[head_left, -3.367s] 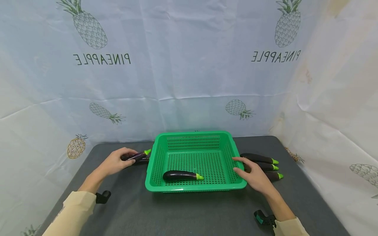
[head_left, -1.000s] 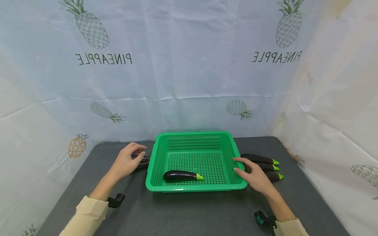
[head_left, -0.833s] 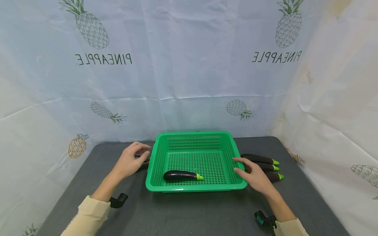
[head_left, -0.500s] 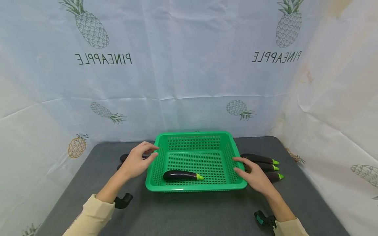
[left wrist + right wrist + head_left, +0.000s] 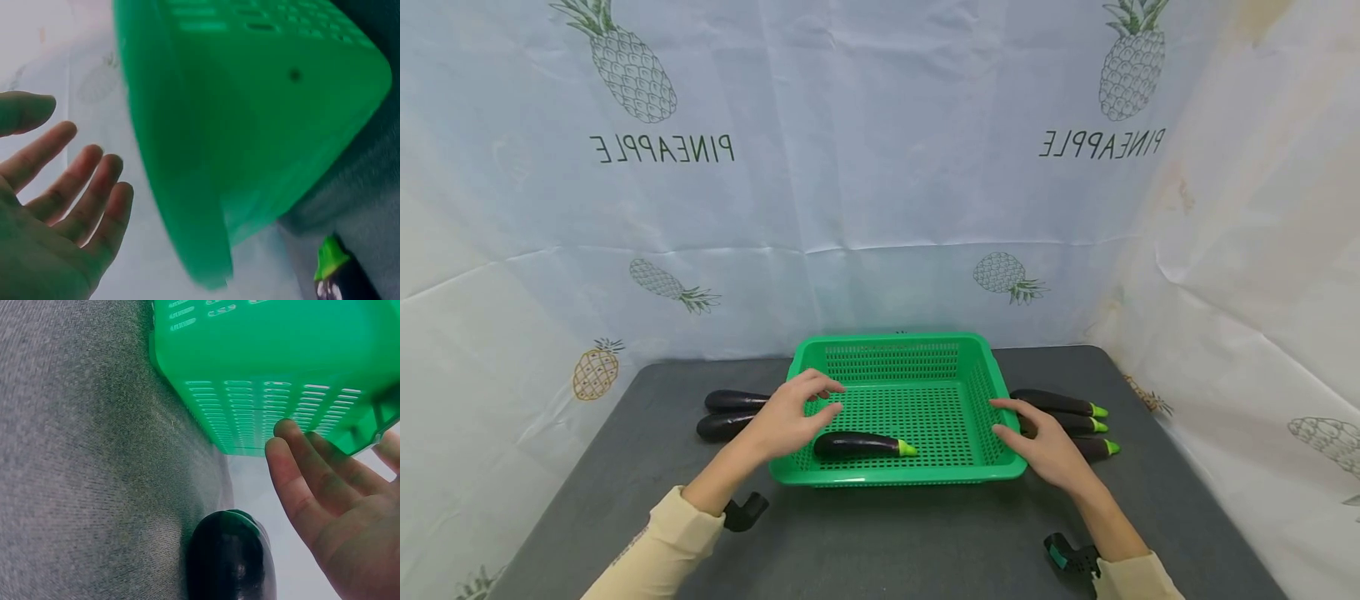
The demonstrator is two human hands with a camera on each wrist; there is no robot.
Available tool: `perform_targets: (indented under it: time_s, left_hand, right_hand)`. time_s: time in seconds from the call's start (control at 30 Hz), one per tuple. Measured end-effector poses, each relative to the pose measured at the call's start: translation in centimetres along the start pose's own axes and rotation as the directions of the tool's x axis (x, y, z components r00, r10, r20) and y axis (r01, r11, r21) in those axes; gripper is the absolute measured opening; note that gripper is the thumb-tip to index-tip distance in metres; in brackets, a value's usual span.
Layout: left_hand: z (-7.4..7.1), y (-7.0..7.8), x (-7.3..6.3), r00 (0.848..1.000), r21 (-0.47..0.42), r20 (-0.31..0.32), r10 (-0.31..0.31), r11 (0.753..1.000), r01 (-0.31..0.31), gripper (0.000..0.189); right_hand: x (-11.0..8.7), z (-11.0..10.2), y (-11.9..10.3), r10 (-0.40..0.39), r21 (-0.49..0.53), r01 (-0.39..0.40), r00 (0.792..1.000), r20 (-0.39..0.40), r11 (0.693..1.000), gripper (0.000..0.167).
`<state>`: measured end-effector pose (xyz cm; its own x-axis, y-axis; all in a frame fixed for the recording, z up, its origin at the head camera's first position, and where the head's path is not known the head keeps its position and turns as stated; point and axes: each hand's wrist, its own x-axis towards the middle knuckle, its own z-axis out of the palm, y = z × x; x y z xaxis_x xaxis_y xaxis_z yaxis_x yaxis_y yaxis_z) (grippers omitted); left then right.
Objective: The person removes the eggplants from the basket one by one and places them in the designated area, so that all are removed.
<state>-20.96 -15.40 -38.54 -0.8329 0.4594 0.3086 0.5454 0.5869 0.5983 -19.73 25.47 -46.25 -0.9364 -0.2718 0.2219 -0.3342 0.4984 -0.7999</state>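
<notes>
My left hand [image 5: 795, 417] hovers over the left side of a green plastic basket [image 5: 895, 477], fingers spread and nothing in them. Below its fingertips, one dark purple eggplant [image 5: 853, 446] with a green stem end lies in the basket. My right hand [image 5: 1048, 446] rests at the right rim, index finger and thumb reaching over it. In the right wrist view, the other fingers [image 5: 325, 481] extend straight along the basket's outer wall. Left of the basket lie two eggplants, an upper one [image 5: 735, 401] and a lower one [image 5: 722, 427], their stem ends hidden in the head view.
Several eggplants [image 5: 1063, 403] lie side by side to the right of the basket, partly covered by the right hand. All stand on a dark grey table [image 5: 880, 542]. A white pineapple-print cloth [image 5: 880, 192] hangs behind and at both sides.
Earlier my left hand held an eggplant at the left; it has let go, leaving it beside another one, and moved right over the basket. The right hand and basket have stayed put.
</notes>
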Motion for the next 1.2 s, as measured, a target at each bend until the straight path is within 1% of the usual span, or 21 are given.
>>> perform_targets:
  time_s: [0.13,0.23,0.37,0.47,0.67,0.87,1.0,1.2]
  left_hand:
    - [0.9,0.3,0.4,0.999,0.002,0.052,0.003,1.0,-0.004,0.026]
    - [1.5,0.5,0.8,0.995,0.012,0.098,-0.01,1.0,0.009,0.028]
    - [2.3,0.5,1.2,0.987,0.019,0.156,-0.028,1.0,0.026,0.031]
    - [2.9,0.4,1.6,0.98,0.022,0.198,-0.026,1.0,0.022,0.031]
    - [4.0,0.0,2.6,0.96,0.028,0.279,-0.03,0.999,0.023,0.031]
    - [4.7,-0.5,3.5,0.929,0.014,0.363,-0.075,0.997,0.075,0.035]
    - [5.2,-0.9,3.9,0.911,0.023,0.399,-0.104,0.994,0.104,0.036]
    - [5.8,-1.7,4.2,0.893,0.021,0.43,-0.138,0.99,0.142,0.036]
  right_hand:
    - [0.0,0.0,0.0,0.002,0.0,-0.002,1.0,-0.002,1.0,0.046]
    - [0.0,0.0,0.0,0.003,0.0,-0.003,1.0,-0.001,1.0,0.046]
    - [0.1,0.0,0.0,0.004,0.004,-0.004,1.0,0.002,1.0,0.047]
    - [0.1,0.0,-0.1,0.004,0.006,-0.004,1.0,0.003,1.0,0.047]
    - [0.0,0.0,-0.1,0.004,0.003,-0.004,1.0,0.002,1.0,0.047]
    - [0.0,0.0,0.0,0.001,-0.005,-0.001,1.0,0.0,1.0,0.047]
    - [0.0,-0.1,-0.1,0.001,-0.013,-0.001,1.0,-0.003,1.0,0.046]
    - [0.0,-0.1,0.0,0.004,-0.015,-0.004,1.0,-0.001,1.0,0.046]
